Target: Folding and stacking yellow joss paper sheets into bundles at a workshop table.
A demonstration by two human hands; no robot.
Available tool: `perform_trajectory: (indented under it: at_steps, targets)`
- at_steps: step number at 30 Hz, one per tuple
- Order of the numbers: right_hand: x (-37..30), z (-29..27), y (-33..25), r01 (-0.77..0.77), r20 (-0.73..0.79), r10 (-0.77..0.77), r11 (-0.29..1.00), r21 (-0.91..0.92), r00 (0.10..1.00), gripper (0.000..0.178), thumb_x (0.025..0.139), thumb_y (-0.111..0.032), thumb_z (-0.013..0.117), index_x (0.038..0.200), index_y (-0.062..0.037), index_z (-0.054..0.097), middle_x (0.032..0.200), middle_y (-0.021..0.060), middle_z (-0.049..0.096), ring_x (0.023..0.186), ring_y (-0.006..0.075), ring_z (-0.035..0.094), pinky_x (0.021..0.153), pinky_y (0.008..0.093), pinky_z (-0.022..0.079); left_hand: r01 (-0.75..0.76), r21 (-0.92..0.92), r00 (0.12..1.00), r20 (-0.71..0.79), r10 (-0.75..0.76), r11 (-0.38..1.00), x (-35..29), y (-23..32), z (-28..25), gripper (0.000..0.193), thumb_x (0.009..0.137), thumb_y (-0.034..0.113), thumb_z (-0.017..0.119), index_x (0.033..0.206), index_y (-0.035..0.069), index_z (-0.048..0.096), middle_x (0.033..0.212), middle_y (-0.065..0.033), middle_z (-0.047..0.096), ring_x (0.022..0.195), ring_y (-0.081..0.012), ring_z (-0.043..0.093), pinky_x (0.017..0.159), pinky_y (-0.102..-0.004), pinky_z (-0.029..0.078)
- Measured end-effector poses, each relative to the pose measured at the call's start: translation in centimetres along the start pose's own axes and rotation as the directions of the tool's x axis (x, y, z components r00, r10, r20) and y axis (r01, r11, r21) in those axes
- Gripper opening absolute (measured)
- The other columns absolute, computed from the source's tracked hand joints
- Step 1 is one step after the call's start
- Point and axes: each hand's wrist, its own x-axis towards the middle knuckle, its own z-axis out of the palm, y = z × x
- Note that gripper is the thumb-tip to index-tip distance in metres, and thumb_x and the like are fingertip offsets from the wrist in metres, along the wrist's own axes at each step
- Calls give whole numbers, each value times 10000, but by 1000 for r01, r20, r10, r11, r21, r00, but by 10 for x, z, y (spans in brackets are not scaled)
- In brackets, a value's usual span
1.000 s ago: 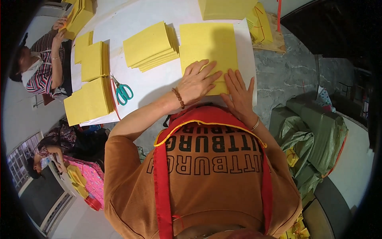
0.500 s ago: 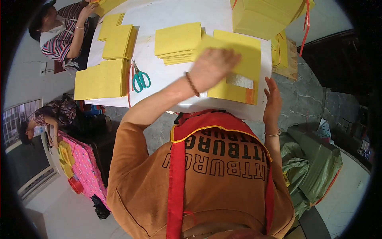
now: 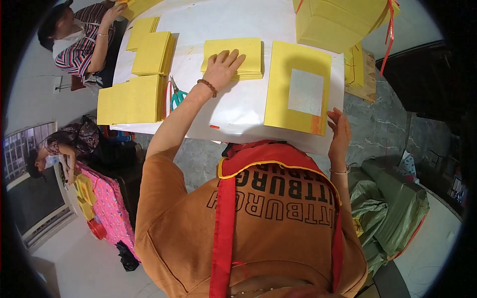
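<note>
Left hand [image 3: 223, 69] lies palm down on a yellow stack [image 3: 251, 48], fingers spread and pressing on its top face; no pinch visible. Right hand [image 3: 340, 131] is loosely curled, nothing seen in it, just beside the lower right corner of a wide yellow sheet [image 3: 277, 94]; contact with the sheet cannot be told. The sheet lies flat near the right edge of the tabletop [image 3: 213, 107], a pale panel [image 3: 305, 93] facing up.

Risks, as judged: the sheet could slip over the edge if the right hand or sleeve catches its corner. The stack could fan out or shed several pieces at once, its layers being loose and already uneven along the near side. The pale panel, if a separate piece, could shift with a brush of the fingers.

Around: scissors [image 3: 177, 99] with teal handles, partly covered in view by the left forearm; a low sweep of that arm could snag them. Beyond them, more yellow stacks [image 3: 130, 102] limit room on the left. A small red scrap [image 3: 214, 126] near the front edge. A tall yellow block [image 3: 330, 27] fills the far right, red ribbon [image 3: 390, 37] hanging beside it, blocking reach beyond the sheet. Co-worker in striped sleeves at the far left corner.
</note>
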Motion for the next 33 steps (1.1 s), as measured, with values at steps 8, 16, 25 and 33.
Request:
perform_trajectory:
  at_steps: [8, 16, 25, 33]
  targets:
    - [0, 5, 1, 22, -19, -23, 999, -35, 1000, 338, 958, -264, 409, 1133, -26, 572, 1025, 76, 621, 979, 144, 540, 861, 291, 405, 47, 36, 999, -26, -46, 998, -11, 13, 17, 737, 718, 142, 604, 1374, 102, 269, 1401, -126, 285, 1244, -342, 308, 975, -531, 267]
    - [2, 7, -3, 148, 77, -138, 979, -142, 987, 303, 953, -208, 416, 1078, 8, 587, 1032, 65, 608, 999, 150, 529, 925, 282, 367, 36, -6, 993, 112, -35, 999, 0, 6, -14, 862, 637, 236, 709, 1365, 95, 271, 1389, -131, 297, 1254, -324, 292, 988, -503, 253]
    - [6, 4, 6, 91, 94, -86, 994, -55, 992, 317, 959, -218, 398, 1039, 17, 596, 1027, 67, 610, 1013, 150, 527, 929, 270, 365, -122, -184, 991, -86, 107, 975, 12, 69, -64, 664, 691, 138, 642, 1304, 78, 394, 1343, -162, 355, 1191, -325, 350, 949, -453, 273]
    - [10, 3, 9, 120, 188, -114, 993, -21, 976, 355, 965, -282, 373, 1056, -23, 599, 1041, 55, 616, 1000, 140, 536, 903, 291, 379, -449, -356, 886, -61, 459, 820, 7, 149, -66, 419, 762, 305, 642, 1107, 77, 577, 1076, -79, 527, 973, -238, 460, 809, -345, 352]
